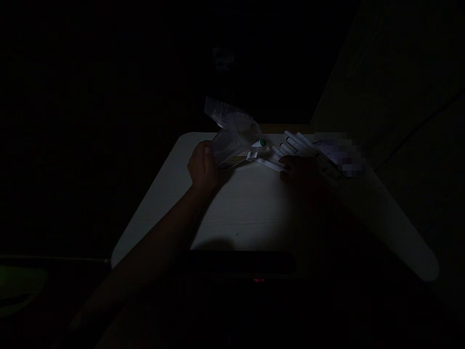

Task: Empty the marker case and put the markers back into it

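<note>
The scene is very dark. My left hand (203, 167) is closed round the edge of a clear plastic pouch (232, 138), whose loose flap sticks up at the far side. My right hand (301, 172), deep in shadow, pinches the end of a white marker (271, 165), which points left toward the pouch. Beside the pouch's right edge lies a white piece with a green end (262, 143). Several more white markers (296, 140) lie in a loose bunch just beyond my right hand.
A white table (247, 208) with rounded corners lies under both hands. A dark phone-like object, partly blurred out (337, 155), rests at the back right. A black slot or bar (240, 261) runs along the front edge, with a small red light (258, 280) below.
</note>
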Demonstrator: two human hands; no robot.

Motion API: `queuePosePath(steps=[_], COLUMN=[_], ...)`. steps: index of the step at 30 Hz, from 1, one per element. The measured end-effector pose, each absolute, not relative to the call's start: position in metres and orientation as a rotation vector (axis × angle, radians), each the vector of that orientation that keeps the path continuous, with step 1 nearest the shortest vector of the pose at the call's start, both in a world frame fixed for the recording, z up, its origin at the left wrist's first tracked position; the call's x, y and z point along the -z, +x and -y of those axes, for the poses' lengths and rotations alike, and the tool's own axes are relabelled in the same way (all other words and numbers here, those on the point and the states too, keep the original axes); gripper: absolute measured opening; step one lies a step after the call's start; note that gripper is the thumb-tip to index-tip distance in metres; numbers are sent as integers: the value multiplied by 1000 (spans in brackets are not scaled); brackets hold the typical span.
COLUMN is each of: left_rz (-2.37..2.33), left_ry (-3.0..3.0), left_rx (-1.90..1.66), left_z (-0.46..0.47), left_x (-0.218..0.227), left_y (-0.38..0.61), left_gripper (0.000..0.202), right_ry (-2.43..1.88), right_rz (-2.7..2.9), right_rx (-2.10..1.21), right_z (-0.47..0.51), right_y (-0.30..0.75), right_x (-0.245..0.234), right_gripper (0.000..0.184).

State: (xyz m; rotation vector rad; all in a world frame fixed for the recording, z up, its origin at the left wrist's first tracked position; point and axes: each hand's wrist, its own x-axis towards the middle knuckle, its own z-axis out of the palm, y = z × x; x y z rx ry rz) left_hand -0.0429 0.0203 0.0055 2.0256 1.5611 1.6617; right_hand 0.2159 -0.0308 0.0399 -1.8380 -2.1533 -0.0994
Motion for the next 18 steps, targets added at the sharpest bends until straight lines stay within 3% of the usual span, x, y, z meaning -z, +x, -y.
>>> queuePosePath(steps=[7, 18], left_rz=[-1641, -1657], left_ry=[2065, 2096], left_rx=[-1721, -1764], left_z=[-25, -23], left_x=[-5, -6], left_y=[-43, -44], left_gripper=[81, 76], right_ry=[-1557, -1364], right_rz=[1926, 1719], right_rx=[-39, -10], right_z=[20, 26], right_y=[227, 233], right_x=[-34, -48], right_gripper=[28, 23])
